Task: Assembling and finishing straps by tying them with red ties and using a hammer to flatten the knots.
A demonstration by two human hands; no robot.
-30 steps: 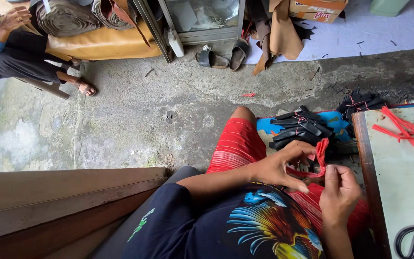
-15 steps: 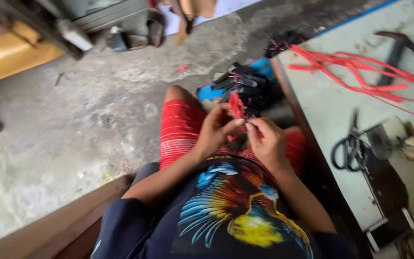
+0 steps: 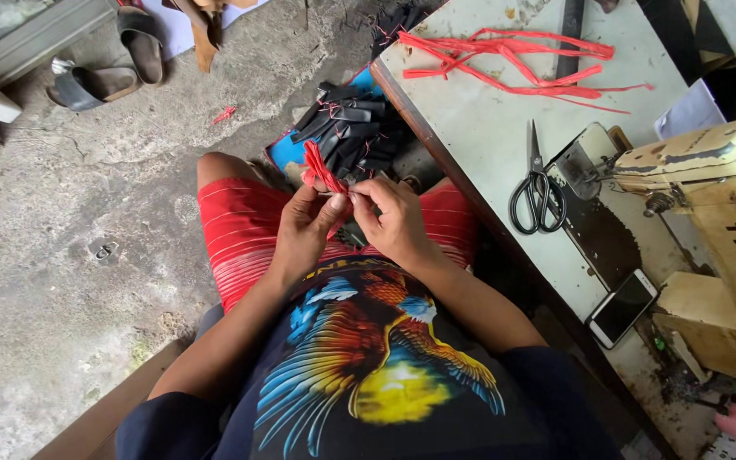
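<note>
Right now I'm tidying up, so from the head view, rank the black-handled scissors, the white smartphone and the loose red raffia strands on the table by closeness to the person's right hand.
From the right hand:
1. Black-handled scissors, on the table just right of the hand.
2. White smartphone, lower right, beside the sewing machine.
3. Loose red raffia strands, at the table's far end.

Two hands up front, the left hand (image 3: pixel 304 230) and the right hand (image 3: pixel 398 217), pinching one red strip (image 3: pixel 321 166) between them. At twelve o'clock, one pile of black pieces (image 3: pixel 347 123), too many to count. At two o'clock, one tangle of red strips (image 3: pixel 513 60). One pair of scissors (image 3: pixel 537 183), one phone (image 3: pixel 623 308), one sewing machine (image 3: pixel 709 230) at three. Two sandals (image 3: pixel 117 64) at ten o'clock.
</note>
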